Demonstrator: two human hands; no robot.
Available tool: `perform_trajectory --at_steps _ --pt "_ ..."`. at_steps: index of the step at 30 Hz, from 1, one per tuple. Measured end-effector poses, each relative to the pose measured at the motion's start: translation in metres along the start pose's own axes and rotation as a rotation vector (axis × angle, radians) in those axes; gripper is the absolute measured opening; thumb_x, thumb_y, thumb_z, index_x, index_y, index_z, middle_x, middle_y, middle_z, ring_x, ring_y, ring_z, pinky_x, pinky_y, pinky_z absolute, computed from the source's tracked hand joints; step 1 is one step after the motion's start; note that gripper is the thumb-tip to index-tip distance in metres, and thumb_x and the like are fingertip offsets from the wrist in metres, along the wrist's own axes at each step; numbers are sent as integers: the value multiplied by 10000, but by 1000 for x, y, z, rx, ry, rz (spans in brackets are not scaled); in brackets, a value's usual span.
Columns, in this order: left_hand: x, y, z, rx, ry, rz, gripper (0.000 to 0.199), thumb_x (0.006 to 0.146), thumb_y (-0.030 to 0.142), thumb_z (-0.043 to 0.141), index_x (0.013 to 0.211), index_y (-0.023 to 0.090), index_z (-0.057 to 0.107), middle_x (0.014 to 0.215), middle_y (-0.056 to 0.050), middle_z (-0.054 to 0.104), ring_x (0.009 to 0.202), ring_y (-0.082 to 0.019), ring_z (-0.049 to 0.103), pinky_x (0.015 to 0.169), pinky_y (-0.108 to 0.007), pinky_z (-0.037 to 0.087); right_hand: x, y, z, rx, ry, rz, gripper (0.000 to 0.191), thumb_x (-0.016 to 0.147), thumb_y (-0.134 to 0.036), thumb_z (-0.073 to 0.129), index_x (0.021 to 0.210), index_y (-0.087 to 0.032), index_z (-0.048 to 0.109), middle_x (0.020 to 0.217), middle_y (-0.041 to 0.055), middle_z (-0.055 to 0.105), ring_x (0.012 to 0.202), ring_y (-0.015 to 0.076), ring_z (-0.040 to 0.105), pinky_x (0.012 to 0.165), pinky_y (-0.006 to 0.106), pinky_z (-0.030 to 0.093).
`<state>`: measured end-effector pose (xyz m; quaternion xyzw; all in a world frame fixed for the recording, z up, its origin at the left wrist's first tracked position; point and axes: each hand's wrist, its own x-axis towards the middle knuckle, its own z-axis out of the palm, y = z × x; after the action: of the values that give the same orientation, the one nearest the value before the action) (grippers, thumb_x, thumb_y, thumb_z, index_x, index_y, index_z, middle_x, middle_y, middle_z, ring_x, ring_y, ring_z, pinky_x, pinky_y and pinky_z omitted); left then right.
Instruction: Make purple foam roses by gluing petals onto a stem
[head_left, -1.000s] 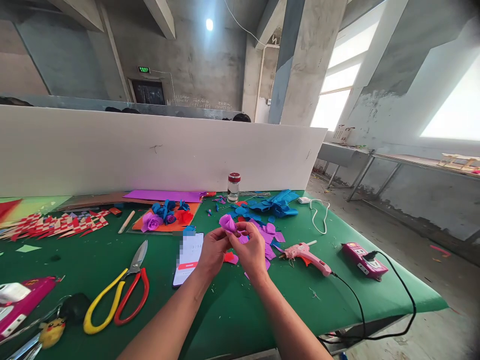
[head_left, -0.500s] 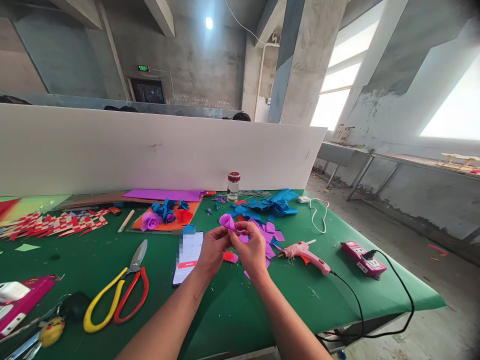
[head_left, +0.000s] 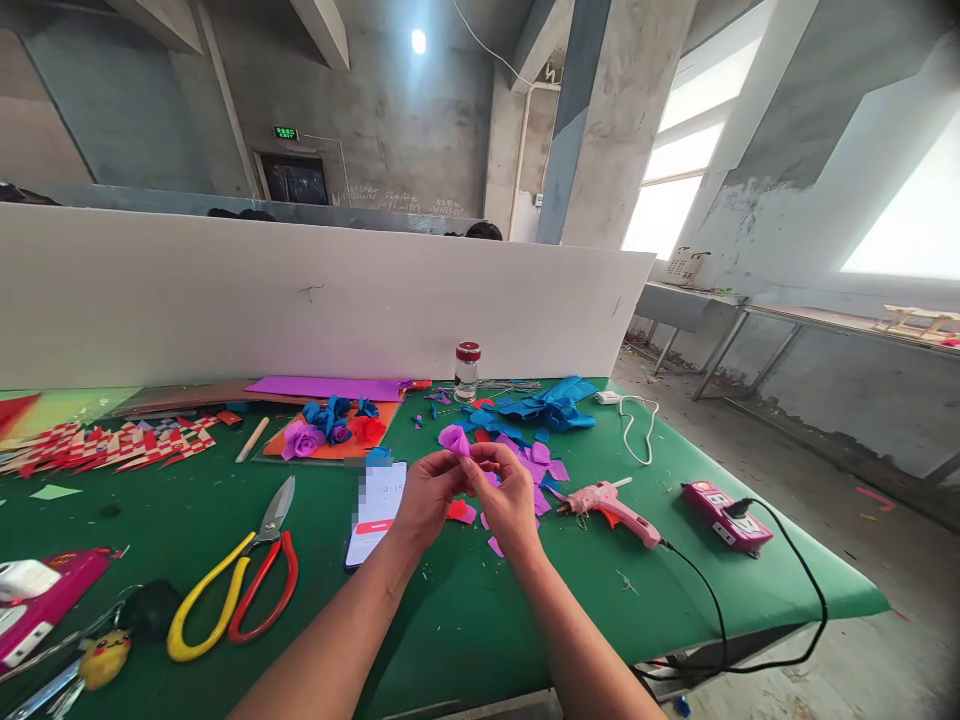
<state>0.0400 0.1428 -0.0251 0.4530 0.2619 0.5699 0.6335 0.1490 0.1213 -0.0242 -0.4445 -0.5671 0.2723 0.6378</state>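
Between my two hands is a small purple paper flower (head_left: pixel 453 438), its curled petals showing above the fingertips. My left hand (head_left: pixel 429 492) pinches it from the left, and my right hand (head_left: pixel 507 490) closes on its lower part from the right. The fingers hide the flower's base. Loose purple paper petals (head_left: pixel 537 456) lie on the table just beyond my right hand. A phone (head_left: pixel 373 520) with a lit screen rests beside my left wrist. To the right lies a pink glue gun (head_left: pixel 615 508), its nozzle pointing left.
Yellow-and-red-handled scissors (head_left: pixel 238 580) lie at left. Finished paper roses (head_left: pixel 303 438) sit on an orange sheet behind the phone. Blue crepe paper (head_left: pixel 555 404) and a red-lidded jar (head_left: pixel 466 372) stand near the white partition (head_left: pixel 315 300). A pink power strip (head_left: pixel 726 518) trails a black cord at right.
Both hands stay in nearly the same place. The purple flower has turned slightly between the fingers.
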Motion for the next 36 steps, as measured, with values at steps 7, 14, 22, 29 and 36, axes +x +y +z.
perform_trajectory --at_steps 7,14,22,29,36 --pt "-1 1 1 4 -27 0 179 679 283 794 760 133 740 670 -31 677 587 -118 586 613 -255 480 0 -5 -2 56 -9 44 218 805 -397 606 887 -205 666 854 53 688 775 208 622 644 310 497" --pt "0 2 1 -40 20 -62 198 614 243 834 737 126 732 667 -25 675 548 -92 564 522 -215 474 0 -12 -11 182 0 115 301 893 -401 474 927 -193 689 901 52 690 861 204 619 753 308 476" --pt "2 -2 -1 -57 3 -62 212 616 242 832 762 120 737 674 -25 681 546 -84 556 526 -212 465 -5 -1 -10 52 2 -56 270 909 -312 473 983 -209 710 968 57 665 939 205 602 817 325 461" --pt "2 -3 -2 -98 23 -68 216 611 229 837 774 125 742 654 -7 670 570 -83 577 582 -208 471 -13 -9 -8 -206 19 -297 281 912 -235 445 1079 -204 670 1005 87 630 956 222 576 820 368 467" --pt "3 0 -2 -138 73 -80 211 582 199 851 740 122 735 704 -38 712 588 -96 607 587 -215 495 -25 -13 -9 -270 85 -427 280 924 -214 442 1151 -202 605 1077 96 627 1002 228 548 878 405 427"
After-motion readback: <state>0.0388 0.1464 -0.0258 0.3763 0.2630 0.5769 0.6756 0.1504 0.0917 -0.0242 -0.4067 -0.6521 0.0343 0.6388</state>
